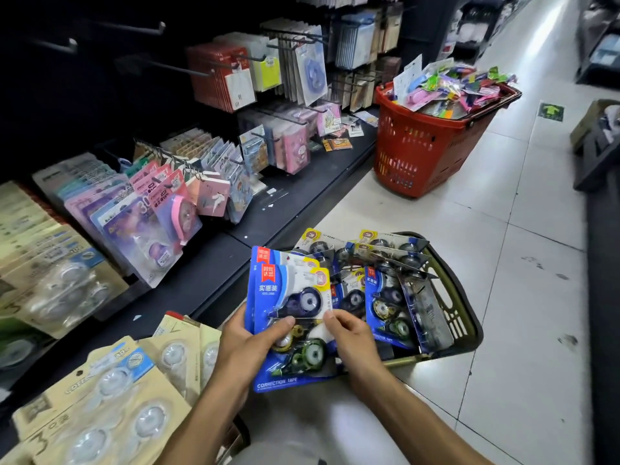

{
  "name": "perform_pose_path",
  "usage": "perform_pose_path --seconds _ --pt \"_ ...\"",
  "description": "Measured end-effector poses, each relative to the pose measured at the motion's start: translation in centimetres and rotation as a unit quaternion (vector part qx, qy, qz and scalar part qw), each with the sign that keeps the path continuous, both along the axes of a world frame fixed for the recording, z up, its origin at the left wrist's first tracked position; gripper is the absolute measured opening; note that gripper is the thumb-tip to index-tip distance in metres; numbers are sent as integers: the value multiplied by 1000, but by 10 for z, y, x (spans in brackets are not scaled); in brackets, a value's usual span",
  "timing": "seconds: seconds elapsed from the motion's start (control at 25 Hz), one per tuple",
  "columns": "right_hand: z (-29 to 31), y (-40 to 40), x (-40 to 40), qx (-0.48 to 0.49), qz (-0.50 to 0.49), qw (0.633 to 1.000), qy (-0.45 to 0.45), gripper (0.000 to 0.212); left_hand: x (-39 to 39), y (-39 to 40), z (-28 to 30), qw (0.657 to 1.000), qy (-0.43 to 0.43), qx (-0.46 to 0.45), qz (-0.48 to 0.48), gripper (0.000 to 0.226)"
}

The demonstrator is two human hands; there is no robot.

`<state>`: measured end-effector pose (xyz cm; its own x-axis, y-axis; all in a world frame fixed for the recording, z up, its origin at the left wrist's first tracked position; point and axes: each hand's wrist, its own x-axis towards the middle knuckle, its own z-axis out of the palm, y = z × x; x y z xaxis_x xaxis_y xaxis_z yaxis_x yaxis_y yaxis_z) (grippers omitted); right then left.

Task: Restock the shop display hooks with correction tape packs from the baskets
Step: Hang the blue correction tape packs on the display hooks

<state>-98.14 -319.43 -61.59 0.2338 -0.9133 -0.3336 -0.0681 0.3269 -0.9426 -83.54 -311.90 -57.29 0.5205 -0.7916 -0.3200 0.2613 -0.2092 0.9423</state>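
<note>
Correction tape packs (291,317) are held as a small stack over the near edge of the green basket (453,317). The stack is gripped by the left hand (250,344), thumb across the front; its right edge is pinched by the right hand (352,333). The step in hand appears to be squaring the stack. Next, the hang holes above the grip must be threaded onto a bare hook (181,70), up and left of the hands.

Your left hand (250,344) covers the lower left of the blue correction tape packs (292,317), hiding how many you hold. The dark basket (464,317) is partly buried under packs. Upper hooks (60,45) vanish into shadow.
</note>
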Motion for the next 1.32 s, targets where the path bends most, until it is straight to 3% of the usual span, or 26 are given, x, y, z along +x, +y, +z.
perform_pose_path --seconds 0.04,0.12,0.2,0.28,0.32,0.4,0.44,0.52,0.6,0.64,0.72,0.8,0.88,0.96,1.0,1.08,1.12,1.16,1.24,1.32 --pt "-6 -5 -7 -13 8 1000 19 18 5 0 -3 1000 -2 3 23 36" --pt "-21 -23 -30 -84 -10 982 169 9 14 0 -7 997 11 10 75 33" --pt "-39 -39 -57 -144 41 927 343 49 21 -1 -12 992 13 12 123 25" --pt "-54 -51 -76 -145 150 854 476 83 25 -1 -17 988 10 23 156 22" --pt "-61 -54 -82 -150 185 815 529 85 26 0 -18 987 10 31 160 23" --pt "-67 -58 -88 -202 190 750 601 67 28 2 -21 986 14 41 158 24" --pt "-63 -57 -87 -246 171 730 614 57 28 3 -23 987 16 48 154 23" --pt "-50 -53 -80 -341 106 727 586 43 28 3 -25 988 24 55 145 22" --pt "-32 -43 -67 -449 29 723 524 38 24 0 -26 988 34 52 143 22" --pt "-22 -36 -60 -512 9 704 492 40 20 -3 -26 988 36 52 143 22" --pt "-5 -12 -38 -615 33 658 433 40 11 -8 -21 988 41 49 137 25" --pt "-2 18 -14 -661 89 626 405 39 6 -9 -13 988 70 34 131 33" --pt "0 43 4 -661 141 639 366 35 6 -6 -8 987 108 28 117 41" --pt "5 49 11 -644 208 660 327 30 16 3 -8 983 135 31 117 34" --pt "11 46 11 -616 238 691 294 34 22 9 -9 981 144 36 127 32" --pt "17 34 9 -463 230 830 212 43 36 19 -12 976 163 44 136 34" --pt "22 28 9 -338 200 903 172 49 40 22 -11 976 171 44 124 36" --pt "25 24 12 -212 181 951 134 53 41 24 -9 978 174 41 106 39" --pt "22 25 24 -56 208 975 54 42 35 24 -4 985 154 25 75 48" --pt "12 24 29 -1 224 974 31 40 32 22 3 990 110 21 84 51"
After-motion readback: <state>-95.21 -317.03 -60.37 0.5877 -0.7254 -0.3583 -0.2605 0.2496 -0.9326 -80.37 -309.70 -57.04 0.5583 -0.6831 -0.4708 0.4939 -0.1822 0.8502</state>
